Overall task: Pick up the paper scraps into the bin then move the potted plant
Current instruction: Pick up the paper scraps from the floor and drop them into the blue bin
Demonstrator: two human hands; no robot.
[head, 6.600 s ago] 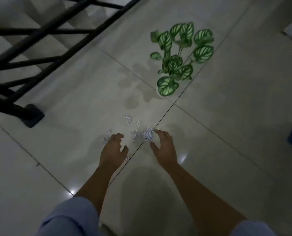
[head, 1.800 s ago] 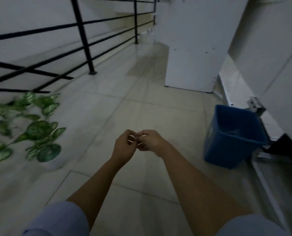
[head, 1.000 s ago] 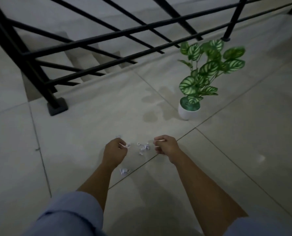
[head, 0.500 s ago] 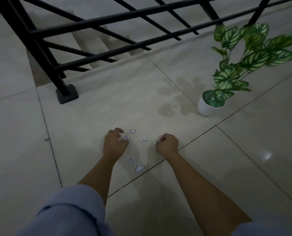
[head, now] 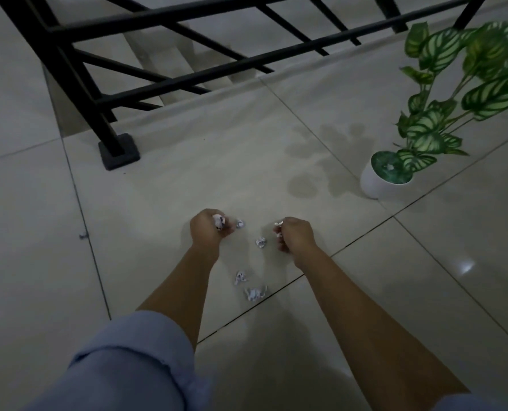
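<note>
Several small crumpled paper scraps [head: 261,242] lie on the pale tiled floor between and below my hands. My left hand [head: 208,231] is down at the floor, fingers closed on a white scrap that shows at its fingertips. My right hand [head: 294,236] is fisted, with bits of paper sticking out at its thumb side. More scraps [head: 254,293] lie nearer to me, beside a tile joint. The potted plant [head: 383,180], green striped leaves in a white pot, stands at the right, apart from both hands. The bin is out of view.
A black metal railing [head: 163,57] runs across the top, and its post foot [head: 118,151] stands on the floor to the upper left. Stairs drop away behind it. A tiny dark object [head: 83,235] lies on the tile at the left.
After turning back from the blue bin, I lowered both hands to the scraps. Over the last half second each hand closed on paper, and the view shifted so the plant sits further right.
</note>
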